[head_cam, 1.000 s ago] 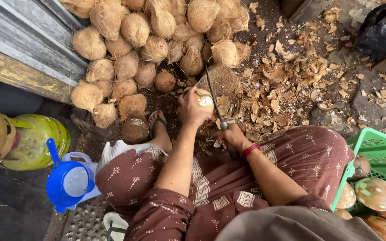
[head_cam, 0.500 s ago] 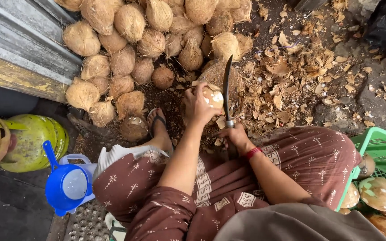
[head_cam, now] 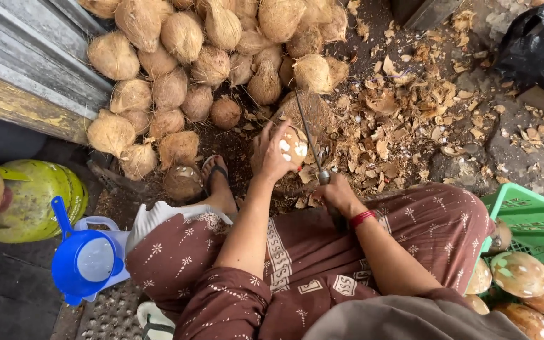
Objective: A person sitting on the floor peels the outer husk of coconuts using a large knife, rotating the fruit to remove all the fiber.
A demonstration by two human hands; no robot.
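1. The knife (head_cam: 306, 135) has its long axis running from the right hand (head_cam: 335, 194) up and slightly left, away from the person; its thin dark blade points toward the heap of husked coconuts (head_cam: 190, 69), and its edge lies against the right side of the coconut (head_cam: 291, 151) held in the left hand (head_cam: 271, 154).
2. That coconut sits just above the person's knees, over the husk-littered ground (head_cam: 423, 119), its shell partly chipped away so white patches show.
3. The green crate (head_cam: 530, 217) at the right edge holds several peeled coconuts (head_cam: 521, 274), smooth and brown-white, packed close together.
4. A blue jug (head_cam: 83, 261) with a closed lid stands at lower left, just beside a yellow-green gas cylinder (head_cam: 36, 201).
5. The left arm reaches forward from the lap, the hand cupped around the coconut with fingers curled over its top.
6. The right hand is closed in a fist around the knife handle, wrist bent, a red band (head_cam: 361, 219) on it, forearm resting over the patterned brown skirt (head_cam: 297, 252).
7. A sandalled foot (head_cam: 217, 179) rests near the heap.
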